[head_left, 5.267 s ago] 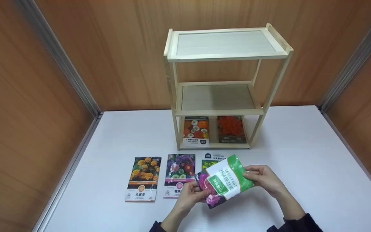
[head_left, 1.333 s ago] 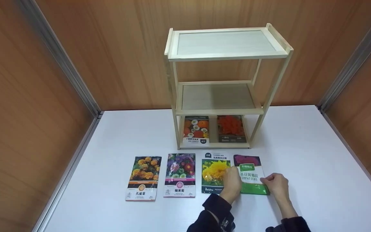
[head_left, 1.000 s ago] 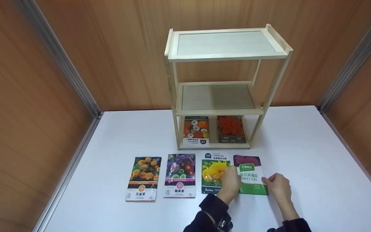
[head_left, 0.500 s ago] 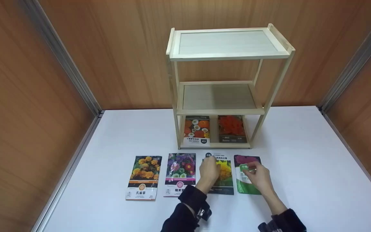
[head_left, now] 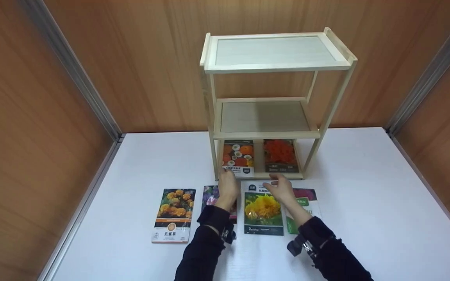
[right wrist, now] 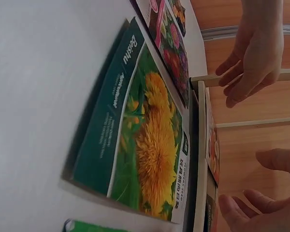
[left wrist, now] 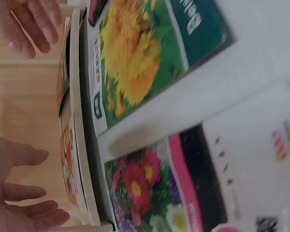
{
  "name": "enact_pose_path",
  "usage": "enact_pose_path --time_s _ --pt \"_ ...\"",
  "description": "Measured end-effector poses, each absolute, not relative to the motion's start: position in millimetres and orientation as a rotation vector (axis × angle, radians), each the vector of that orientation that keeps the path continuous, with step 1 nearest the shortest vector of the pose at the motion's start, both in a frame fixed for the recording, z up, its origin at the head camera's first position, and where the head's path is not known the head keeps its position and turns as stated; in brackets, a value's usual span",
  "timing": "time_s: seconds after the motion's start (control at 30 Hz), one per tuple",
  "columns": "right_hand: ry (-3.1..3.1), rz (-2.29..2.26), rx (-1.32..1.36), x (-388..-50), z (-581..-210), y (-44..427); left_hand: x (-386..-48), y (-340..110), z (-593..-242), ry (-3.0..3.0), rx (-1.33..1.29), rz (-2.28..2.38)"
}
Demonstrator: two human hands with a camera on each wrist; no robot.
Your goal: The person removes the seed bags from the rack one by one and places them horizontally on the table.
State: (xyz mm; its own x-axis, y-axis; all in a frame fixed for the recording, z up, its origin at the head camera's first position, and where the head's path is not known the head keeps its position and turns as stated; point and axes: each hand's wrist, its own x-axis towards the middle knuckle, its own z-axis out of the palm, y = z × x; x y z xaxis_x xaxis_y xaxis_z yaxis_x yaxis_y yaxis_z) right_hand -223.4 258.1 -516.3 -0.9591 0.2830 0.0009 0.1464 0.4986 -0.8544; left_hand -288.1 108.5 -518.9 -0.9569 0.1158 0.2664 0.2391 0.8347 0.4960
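My left hand (head_left: 228,188) hovers before the shelf's bottom tier, nearest the orange-and-white flower seed packet (head_left: 237,156) there. Its fingers are relaxed in the left wrist view, with nothing between them. To its right, my right hand (head_left: 281,190) is held over the table with loosely bent fingers, also holding nothing. Below the hands lie a yellow sunflower seed packet (head_left: 264,210), a purple flower packet (head_left: 210,195) partly hidden by the left arm, and a green-and-white impatiens packet (head_left: 306,203) partly behind the right arm. A red flower packet (head_left: 281,156) lies on the bottom tier.
The three-tier wooden shelf (head_left: 266,135) stands at the back of the white table (head_left: 123,218). An orange marigold seed packet (head_left: 174,214) lies at the left of the row. Wooden panels (head_left: 150,78) with metal corner strips enclose the table.
The impatiens packet, earlier held in both hands, now lies flat at the right end of the row. Both hands have released it and moved left and forward to the shelf.
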Motion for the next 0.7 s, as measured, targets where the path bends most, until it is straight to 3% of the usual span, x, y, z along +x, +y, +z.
enact_pose_path --time_s 0.23,0.3,0.43,0.7 --pt "-2.626 1.530 -0.451 -260 -511 242 -319 103 -528 -2.801 -0.237 -0.914" --pt "-2.651 1.506 -0.481 -268 -512 240 -339 107 -559 -2.748 -0.250 -0.855" --pt "-2.680 1.518 -0.525 -278 -515 239 -355 116 -579 -2.791 -0.211 -0.827" --pt "-2.762 1.478 -0.535 -288 -520 232 -317 123 -526 -2.963 -0.042 -0.791"
